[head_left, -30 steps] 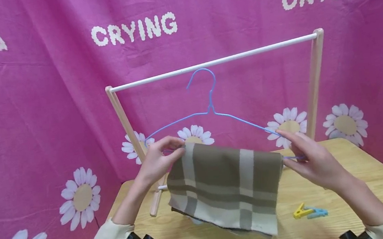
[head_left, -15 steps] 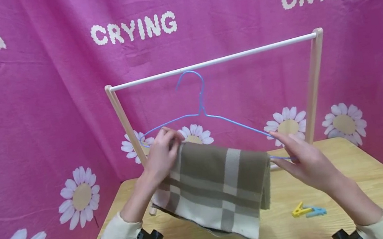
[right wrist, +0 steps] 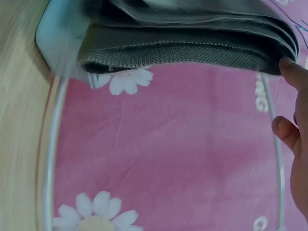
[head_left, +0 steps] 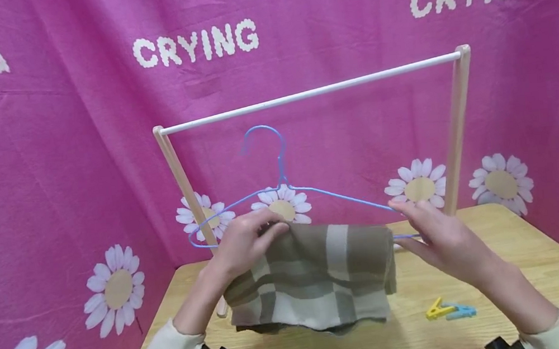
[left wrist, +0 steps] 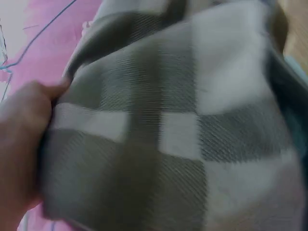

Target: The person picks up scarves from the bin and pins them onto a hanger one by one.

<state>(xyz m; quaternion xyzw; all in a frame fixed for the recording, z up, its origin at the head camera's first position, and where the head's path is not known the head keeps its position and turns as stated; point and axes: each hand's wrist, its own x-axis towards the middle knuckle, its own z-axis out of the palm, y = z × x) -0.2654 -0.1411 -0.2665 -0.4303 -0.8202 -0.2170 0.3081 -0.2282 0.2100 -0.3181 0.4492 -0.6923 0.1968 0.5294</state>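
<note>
A folded brown, grey and cream plaid cloth (head_left: 314,275) drapes over the lower bar of a blue wire clothes hanger (head_left: 342,196). At the cloth's upper left my left hand (head_left: 248,244) pinches its top fold between thumb and fingers. My right hand (head_left: 450,242) holds the hanger's right end, whose tip it hides. The hanger's hook stands upright below the rack's rail, apart from it. Plaid cloth (left wrist: 163,134) fills most of the left wrist view beside the left hand (left wrist: 21,144). In the right wrist view, layered cloth edges (right wrist: 187,54) lie near the right fingers.
Behind the hanger stands a rack with a white rail (head_left: 312,91) and wooden posts (head_left: 459,129) on the wooden table (head_left: 519,247). A yellow clothespin (head_left: 438,310) and a blue clothespin (head_left: 463,310) lie at right. A translucent bluish object (right wrist: 62,41) shows behind the cloth.
The hanger has shifted left, then lowered away from the rail. The cloth moved left with it, and its lower edge swung up. Both hands still hold on.
</note>
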